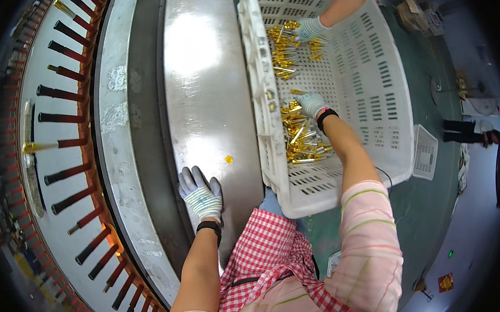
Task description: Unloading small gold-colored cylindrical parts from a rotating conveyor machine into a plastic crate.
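At the far left, a row of red-based rods point(61, 93) runs down the picture, at least fifteen of them, its ends too bent and dim to count. Most of these rods end in black; two carry gold ends, an upper one point(64, 8) and a lower one point(38, 146). Next comes one pale metal ledge point(114, 149), then a smooth steel top point(199, 102) with one small gold scrap point(229, 159) lying on it.

The left hand point(201, 201), in a striped glove with grey fingers, rests palm down on the steel top below that scrap, its fingers slightly spread. A black band circles each of the person's two wrists.

Right of the steel top stands one large white crate point(312, 201) with slotted walls. Inside lie the gold-and-silver pieces point(298, 144), slim, shiny and tube-like, in two loose heaps; they overlap too much to count. The right hand point(311, 105), gloved alike, reaches into the crate at the nearer heap, its fingers bent down over the pieces; whether they grip any, I cannot tell. One piece juts out just beside its fingertips. A co-worker's gloved hand point(311, 30) is at the farther heap.

Farther right, one smaller white crate point(425, 156) sits on the green floor point(425, 103), and one person in dark trousers point(463, 131) is in the background.
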The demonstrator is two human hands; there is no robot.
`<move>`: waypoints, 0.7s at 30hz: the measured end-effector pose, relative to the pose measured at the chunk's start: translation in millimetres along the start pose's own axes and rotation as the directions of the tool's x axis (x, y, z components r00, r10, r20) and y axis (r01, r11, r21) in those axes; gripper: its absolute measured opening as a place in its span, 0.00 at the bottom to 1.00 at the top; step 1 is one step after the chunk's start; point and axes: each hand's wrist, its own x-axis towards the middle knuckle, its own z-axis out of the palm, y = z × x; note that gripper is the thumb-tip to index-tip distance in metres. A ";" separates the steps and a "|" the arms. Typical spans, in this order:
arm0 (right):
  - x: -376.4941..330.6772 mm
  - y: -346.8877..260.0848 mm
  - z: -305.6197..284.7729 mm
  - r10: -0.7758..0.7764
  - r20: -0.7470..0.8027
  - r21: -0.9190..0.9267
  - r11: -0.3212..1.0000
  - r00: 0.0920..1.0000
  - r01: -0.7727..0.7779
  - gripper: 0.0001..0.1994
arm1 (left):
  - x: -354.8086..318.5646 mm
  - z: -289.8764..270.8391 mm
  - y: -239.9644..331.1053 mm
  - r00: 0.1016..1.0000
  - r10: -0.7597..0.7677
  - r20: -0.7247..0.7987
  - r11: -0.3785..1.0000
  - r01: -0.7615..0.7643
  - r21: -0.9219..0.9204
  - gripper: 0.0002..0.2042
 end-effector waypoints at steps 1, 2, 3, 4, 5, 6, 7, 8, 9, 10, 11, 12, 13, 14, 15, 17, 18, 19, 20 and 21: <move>8.5 -2.7 4.8 0.041 0.068 0.008 0.999 0.997 -0.042 0.16 | 0.3 0.2 -1.4 1.000 -0.009 0.012 1.000 0.009 0.009 0.30; 17.7 -5.5 9.6 0.025 0.069 0.008 1.000 0.997 -0.025 0.16 | 1.0 0.0 -2.5 1.000 -0.017 0.024 1.000 0.016 0.017 0.30; 21.4 -5.5 17.7 0.014 -0.030 -0.021 1.000 0.999 -0.015 0.17 | 1.5 -2.0 -2.0 0.999 -0.024 0.029 0.999 0.024 0.024 0.30; 25.3 -4.8 25.3 0.005 -0.130 -0.050 0.999 0.992 -0.011 0.18 | 3.1 -4.2 -0.6 0.998 -0.026 0.048 0.999 0.025 0.024 0.30; 27.8 -5.0 33.6 0.038 -0.063 -0.044 0.998 0.997 -0.040 0.21 | 4.3 -5.0 1.2 0.997 -0.025 0.066 0.999 0.024 0.021 0.30; 28.1 -5.1 41.6 0.038 -0.062 -0.042 0.998 0.997 -0.040 0.21 | 4.6 -3.9 1.3 0.997 -0.024 0.068 0.999 0.023 0.022 0.30; 26.1 -3.4 49.0 0.040 -0.059 -0.047 0.998 0.997 -0.043 0.23 | 5.1 -2.8 2.4 0.998 -0.020 0.067 1.000 0.019 0.010 0.30; 23.1 -0.2 55.2 0.046 -0.057 -0.052 0.997 0.997 -0.049 0.25 | 6.1 -2.3 3.7 0.998 -0.013 0.064 1.000 0.014 -0.005 0.30; 19.1 -3.2 48.8 0.062 0.006 0.010 0.998 0.998 -0.062 0.28 | 6.2 -3.7 2.7 0.998 -0.013 0.060 1.000 0.013 -0.004 0.30; 20.0 0.7 48.4 0.063 0.000 0.010 0.998 0.998 -0.063 0.28 | 6.7 -5.5 2.1 0.997 -0.021 0.071 1.000 0.021 0.002 0.31; 19.2 7.6 43.0 0.060 -0.015 0.132 0.990 0.998 -0.058 0.28 | 7.7 -7.4 1.6 0.996 -0.028 0.081 1.000 0.028 0.007 0.31; 18.9 14.5 40.1 0.053 -0.033 0.248 0.968 0.998 -0.043 0.27 | 6.4 -9.3 0.6 0.997 -0.033 0.072 0.999 0.033 0.007 0.31; 16.7 18.1 28.4 -0.021 -0.041 0.413 0.910 0.999 0.036 0.25 | 3.9 -9.2 -3.6 0.997 -0.026 0.078 0.999 0.024 0.028 0.31; 9.4 23.6 19.9 0.055 -0.047 0.471 0.882 0.997 -0.026 0.25 | 3.9 -10.8 -8.8 0.996 -0.027 0.080 0.998 0.022 0.057 0.31; 3.7 21.9 5.2 0.110 -0.054 0.529 0.846 0.992 -0.065 0.26 | 6.4 -11.6 -11.0 0.992 -0.056 0.113 0.998 0.051 0.043 0.32; -30.3 27.2 -55.3 0.186 -0.242 0.536 0.844 0.952 -0.029 0.22 | 9.5 -8.8 -3.8 0.983 -0.054 0.177 0.998 0.046 0.048 0.31; -50.4 46.4 -89.0 0.216 -0.319 0.623 0.781 0.923 0.032 0.22 | 14.7 -5.9 7.4 0.979 -0.044 0.197 0.999 0.037 0.036 0.32; -70.8 48.0 -116.7 0.335 -0.361 0.713 0.701 0.870 0.026 0.20 | 15.9 -3.9 13.3 0.980 -0.031 0.197 0.999 0.034 -0.012 0.32; -79.5 44.6 -140.8 0.379 -0.458 0.704 0.708 0.804 0.067 0.18 | 14.5 3.8 11.4 0.982 -0.016 0.187 0.998 0.026 -0.054 0.32; -88.8 27.3 -170.0 0.324 -0.520 0.720 0.664 0.790 0.202 0.17 | 12.3 6.5 7.6 0.989 -0.006 0.150 0.994 0.022 -0.104 0.32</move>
